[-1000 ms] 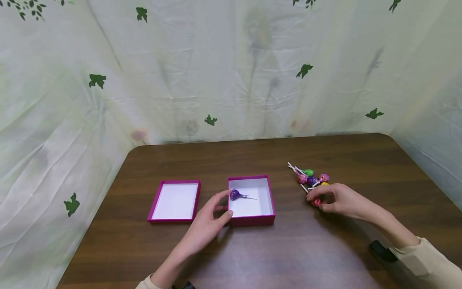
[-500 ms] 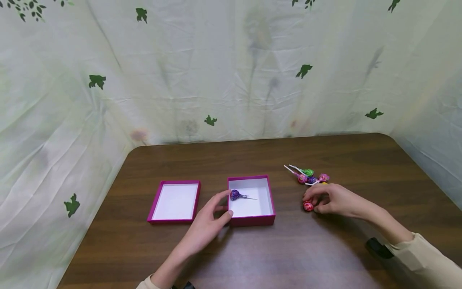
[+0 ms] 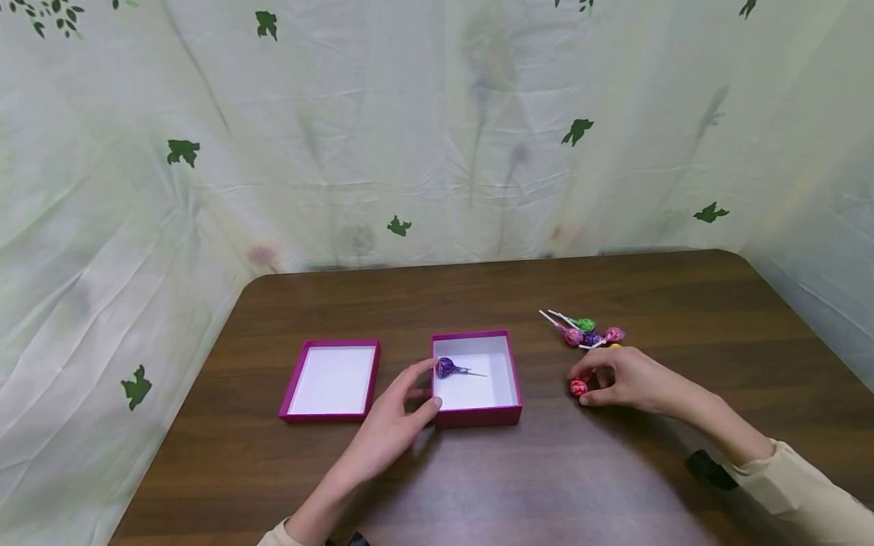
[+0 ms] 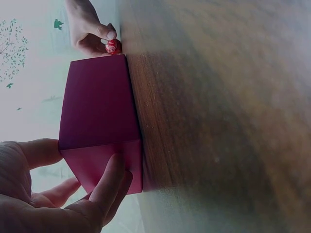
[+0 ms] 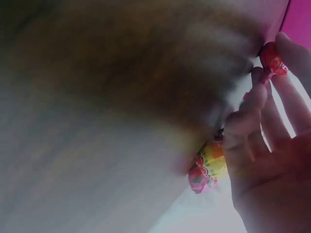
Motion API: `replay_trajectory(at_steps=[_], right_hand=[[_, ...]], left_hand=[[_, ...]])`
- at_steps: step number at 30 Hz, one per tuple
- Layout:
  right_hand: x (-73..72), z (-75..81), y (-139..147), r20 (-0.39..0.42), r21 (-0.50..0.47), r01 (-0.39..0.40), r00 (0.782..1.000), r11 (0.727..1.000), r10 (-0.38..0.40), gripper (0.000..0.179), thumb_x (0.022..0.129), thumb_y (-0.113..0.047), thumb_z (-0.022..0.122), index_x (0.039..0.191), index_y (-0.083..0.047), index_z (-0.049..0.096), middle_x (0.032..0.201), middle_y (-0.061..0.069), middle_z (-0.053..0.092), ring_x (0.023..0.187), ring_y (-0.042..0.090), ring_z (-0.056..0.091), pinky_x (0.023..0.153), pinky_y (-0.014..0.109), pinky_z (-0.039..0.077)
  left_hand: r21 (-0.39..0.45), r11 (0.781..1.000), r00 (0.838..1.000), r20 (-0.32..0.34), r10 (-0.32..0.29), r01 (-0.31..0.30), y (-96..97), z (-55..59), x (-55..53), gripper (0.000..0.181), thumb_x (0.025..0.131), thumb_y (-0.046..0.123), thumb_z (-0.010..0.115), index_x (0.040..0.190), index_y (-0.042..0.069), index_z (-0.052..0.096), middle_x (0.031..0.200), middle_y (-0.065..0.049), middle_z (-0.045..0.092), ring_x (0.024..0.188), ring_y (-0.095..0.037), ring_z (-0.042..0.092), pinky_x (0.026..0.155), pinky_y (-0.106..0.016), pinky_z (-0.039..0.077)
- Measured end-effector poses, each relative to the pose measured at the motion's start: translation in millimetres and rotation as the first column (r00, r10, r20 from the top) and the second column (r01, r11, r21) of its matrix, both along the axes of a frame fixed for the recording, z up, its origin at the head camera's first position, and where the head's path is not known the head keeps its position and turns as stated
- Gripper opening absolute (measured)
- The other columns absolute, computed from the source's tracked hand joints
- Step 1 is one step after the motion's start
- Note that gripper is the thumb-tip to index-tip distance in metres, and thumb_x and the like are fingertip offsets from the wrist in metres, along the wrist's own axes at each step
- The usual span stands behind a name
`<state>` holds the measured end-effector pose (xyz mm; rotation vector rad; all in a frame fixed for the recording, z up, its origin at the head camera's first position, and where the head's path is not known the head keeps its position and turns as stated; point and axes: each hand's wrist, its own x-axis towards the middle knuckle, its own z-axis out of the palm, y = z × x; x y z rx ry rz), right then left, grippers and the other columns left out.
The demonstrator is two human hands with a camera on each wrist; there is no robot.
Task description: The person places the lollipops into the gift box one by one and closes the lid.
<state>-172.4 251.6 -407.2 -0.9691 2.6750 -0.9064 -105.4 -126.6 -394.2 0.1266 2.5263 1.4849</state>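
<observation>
In the head view, my left hand (image 3: 392, 425) rests against the left side of an uncovered magenta box (image 3: 476, 417), one fingertip at its rim. The left wrist view shows fingers touching the box's end wall (image 4: 104, 162). Inside lies a purple-wrapped lollipop (image 3: 445, 368), its stick pointing right. To the right of the box, my right hand (image 3: 624, 381) pinches a red-wrapped lollipop (image 3: 578, 387) low over the table; its wrapped head (image 5: 274, 58) shows at the fingertips in the right wrist view, and its stick is mostly hidden.
Several wrapped lollipops lie behind the right hand, including a green one (image 3: 584, 324) and a pink one (image 3: 573, 337). A yellow one (image 5: 214, 158) is partly hidden. The magenta lid (image 3: 329, 379) lies left of the box, white inside up, on the brown table (image 3: 410, 303).
My right hand has drawn the red lollipop leftward and nearer, away from the others. Some sticks in the pile have shifted. The left hand and the box have stayed put.
</observation>
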Motion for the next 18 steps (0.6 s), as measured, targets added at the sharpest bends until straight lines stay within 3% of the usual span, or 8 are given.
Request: replay_trajectory(at_steps=[5,9,18], right_hand=[[1.8,2.7,-1.1,-0.076,0.049,0.023,0.997,0.999,-0.019,0.021,0.081,-0.038,0.081,0.1,-0.031,0.074,0.098,-0.019,0.065,0.092,0.005,0.058,0.08,0.032,0.048],[3.6,3.0,-2.7,-0.111,0.029,0.037,0.993,0.999,-0.033,0.02,0.081,-0.037,0.081,0.099,-0.032,0.074,0.097,-0.02,0.065,0.095,0.006,0.059,0.082,0.034,0.049],[9.0,3.6,-7.4,-0.057,-0.021,0.126,0.99,0.992,-0.127,0.021,0.081,-0.039,0.081,0.098,-0.033,0.071,0.095,-0.02,0.066,0.084,0.007,0.06,0.075,0.031,0.049]], left_hand=[[0.005,1.0,1.0,-0.002,0.0,0.0,0.0,-0.6,0.0,0.055,0.095,0.027,0.065,0.147,0.028,0.045,0.15,-0.001,0.041,0.122,-0.029,0.055,0.092,-0.051,0.048],[0.007,1.0,1.0,-0.002,0.0,0.0,-0.1,-1.1,-0.3,0.055,0.095,0.027,0.065,0.147,0.028,0.045,0.15,0.0,0.041,0.122,-0.029,0.054,0.092,-0.051,0.048],[0.0,1.0,1.0,-0.015,-0.009,0.009,0.1,-1.3,-0.1,0.055,0.096,0.027,0.064,0.147,0.027,0.045,0.15,-0.001,0.042,0.121,-0.029,0.055,0.091,-0.049,0.049]])
